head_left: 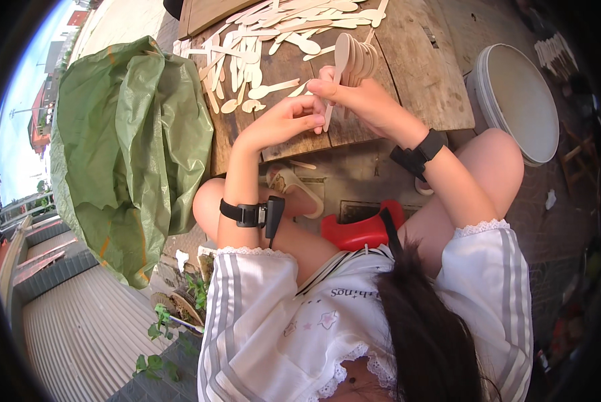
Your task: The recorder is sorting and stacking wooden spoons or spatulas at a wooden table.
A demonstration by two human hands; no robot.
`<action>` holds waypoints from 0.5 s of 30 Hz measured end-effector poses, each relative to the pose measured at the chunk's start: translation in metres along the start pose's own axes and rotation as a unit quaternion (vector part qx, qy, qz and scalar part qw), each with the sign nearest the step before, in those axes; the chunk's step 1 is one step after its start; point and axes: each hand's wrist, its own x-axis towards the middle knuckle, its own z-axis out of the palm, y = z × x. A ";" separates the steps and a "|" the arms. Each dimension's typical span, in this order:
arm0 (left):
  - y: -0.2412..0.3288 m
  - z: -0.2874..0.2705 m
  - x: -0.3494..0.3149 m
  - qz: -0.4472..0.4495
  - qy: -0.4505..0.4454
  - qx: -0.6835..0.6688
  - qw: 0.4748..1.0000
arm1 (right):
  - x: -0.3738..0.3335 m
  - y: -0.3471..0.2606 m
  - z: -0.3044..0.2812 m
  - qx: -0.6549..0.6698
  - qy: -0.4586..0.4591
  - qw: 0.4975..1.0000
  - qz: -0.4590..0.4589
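A fanned stack of pale wooden spoons (359,61) stands upright at the near edge of the wooden table, bowls upward. My right hand (367,104) is closed around their handles, thumb toward the left. My left hand (283,122) is closed at the lower handle end of the front wooden spoon (341,53), its fingertips pinching there. The fingers partly cover the handles. Beyond my hands, a loose pile of wooden spoons (304,45) spreads over the wooden table (417,84). A few single spoons and short rounded pieces lie nearer, left of my hands.
Left of the table hangs a large green tarp sack (123,127). A white bucket (508,94) stands to the right, with a bundle of sticks (556,53) beyond it. A red plastic seat (360,228) is between my legs, and a potted plant (180,305) sits lower left.
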 end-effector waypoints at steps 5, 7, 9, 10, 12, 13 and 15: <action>0.004 -0.025 0.000 -0.008 0.222 0.027 0.975 | 0.000 0.008 -0.007 0.024 0.156 0.987 -0.018; -0.009 -0.051 -0.003 0.002 0.422 0.041 0.906 | -0.001 0.007 -0.008 0.019 0.153 0.988 -0.017; -0.030 -0.066 -0.005 -0.099 0.503 0.256 0.820 | -0.004 0.011 -0.012 0.019 0.147 0.989 -0.019; -0.040 -0.072 -0.008 -0.192 0.551 0.452 0.675 | -0.004 0.012 -0.013 0.017 0.138 0.990 -0.021; -0.053 -0.075 -0.009 -0.212 0.549 0.477 0.653 | -0.007 0.010 -0.012 0.013 0.137 0.990 -0.010; -0.058 -0.078 -0.010 -0.233 0.545 0.501 0.630 | -0.009 0.009 -0.012 0.008 0.135 0.991 0.001; -0.052 -0.079 -0.008 -0.239 0.540 0.511 0.625 | -0.011 0.010 -0.014 0.005 0.141 0.990 -0.002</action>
